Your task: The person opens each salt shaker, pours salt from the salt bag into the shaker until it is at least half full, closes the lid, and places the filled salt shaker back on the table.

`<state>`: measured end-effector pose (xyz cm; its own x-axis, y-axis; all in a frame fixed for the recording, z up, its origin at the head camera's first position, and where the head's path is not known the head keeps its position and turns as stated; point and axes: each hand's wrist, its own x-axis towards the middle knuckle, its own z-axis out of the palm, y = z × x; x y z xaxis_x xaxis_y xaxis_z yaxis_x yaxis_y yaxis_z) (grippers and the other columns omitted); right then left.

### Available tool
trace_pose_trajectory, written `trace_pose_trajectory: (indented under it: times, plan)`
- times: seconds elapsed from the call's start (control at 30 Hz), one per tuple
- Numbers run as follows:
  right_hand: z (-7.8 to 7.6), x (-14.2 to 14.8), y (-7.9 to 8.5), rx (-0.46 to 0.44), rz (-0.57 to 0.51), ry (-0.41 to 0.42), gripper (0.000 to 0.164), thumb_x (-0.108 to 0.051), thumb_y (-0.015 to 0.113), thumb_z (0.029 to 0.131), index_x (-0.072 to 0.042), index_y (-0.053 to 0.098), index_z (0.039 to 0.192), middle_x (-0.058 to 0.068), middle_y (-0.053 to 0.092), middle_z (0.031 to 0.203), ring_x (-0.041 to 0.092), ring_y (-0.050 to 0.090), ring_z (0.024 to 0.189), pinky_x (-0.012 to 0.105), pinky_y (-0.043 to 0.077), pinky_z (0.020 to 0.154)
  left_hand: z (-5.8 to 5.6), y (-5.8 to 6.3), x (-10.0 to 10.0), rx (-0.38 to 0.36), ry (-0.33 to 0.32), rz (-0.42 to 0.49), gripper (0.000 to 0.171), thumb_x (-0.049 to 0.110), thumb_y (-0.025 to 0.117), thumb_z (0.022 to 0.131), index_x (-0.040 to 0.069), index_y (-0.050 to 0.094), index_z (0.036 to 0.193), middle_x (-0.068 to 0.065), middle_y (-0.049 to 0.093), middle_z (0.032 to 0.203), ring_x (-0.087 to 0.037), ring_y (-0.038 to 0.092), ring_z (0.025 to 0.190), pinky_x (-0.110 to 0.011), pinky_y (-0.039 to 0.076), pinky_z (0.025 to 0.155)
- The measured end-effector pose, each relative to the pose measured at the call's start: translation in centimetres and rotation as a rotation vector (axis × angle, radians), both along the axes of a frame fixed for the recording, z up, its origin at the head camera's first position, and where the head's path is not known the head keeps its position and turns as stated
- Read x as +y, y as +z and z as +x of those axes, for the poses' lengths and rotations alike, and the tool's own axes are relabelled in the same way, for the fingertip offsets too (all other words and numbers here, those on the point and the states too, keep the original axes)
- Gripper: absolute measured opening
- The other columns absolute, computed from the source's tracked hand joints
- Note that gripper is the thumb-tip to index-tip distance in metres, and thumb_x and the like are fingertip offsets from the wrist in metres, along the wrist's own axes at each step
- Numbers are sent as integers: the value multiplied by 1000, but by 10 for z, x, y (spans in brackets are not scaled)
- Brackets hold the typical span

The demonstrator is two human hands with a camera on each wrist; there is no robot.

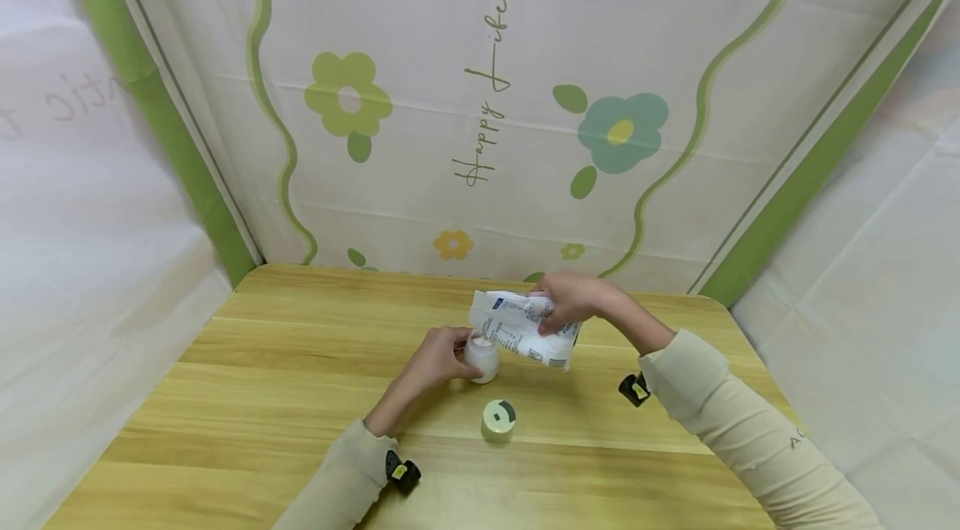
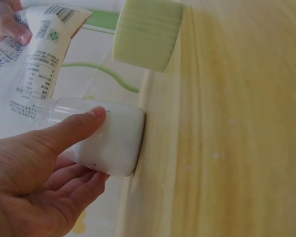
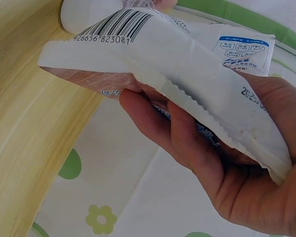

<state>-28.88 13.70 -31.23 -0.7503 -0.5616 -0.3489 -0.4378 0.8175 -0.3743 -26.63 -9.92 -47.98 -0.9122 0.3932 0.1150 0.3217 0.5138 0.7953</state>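
My left hand (image 1: 433,358) holds a small clear jar (image 1: 482,361) upright on the table, thumb on one side and fingers on the other. White contents fill most of the jar (image 2: 116,136), with a clear band near its mouth. My right hand (image 1: 572,302) grips a white printed salt bag (image 1: 517,332), tilted so its end lies over the jar's mouth. In the right wrist view, fingers curl under the bag (image 3: 153,59), whose barcode faces up. A pale green lid (image 1: 498,423) sits on the table, nearer to me than the jar.
The wooden table (image 1: 247,380) ends at a white floral curtain (image 1: 420,197) behind, with more curtains on both sides. Black wrist devices sit at my left cuff (image 1: 352,455) and right cuff (image 1: 678,363). Tiny white specks dot the tabletop in the left wrist view.
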Motion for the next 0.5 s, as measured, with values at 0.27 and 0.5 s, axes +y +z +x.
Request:
trace_pose_trajectory:
  times: [0.27,0.5]
  plan:
    - [0,-1,1,12,12,13,33,-6,80,81,-4,71,113,6,74,92,13,70,71,23,60,62,0,0,0,2,5,1,61,11,89,72,-1,65,127,-15,71,121,-27,68,111,-41,56,97]
    - [1,-1,1,27,25,4,35,-7,80,80,-4,71,114,6,73,92,13,69,71,23,59,62,0,0,0,2,6,0,60,10,89,72,-1,66,126,-14,71,120,-26,68,109,-40,57,96]
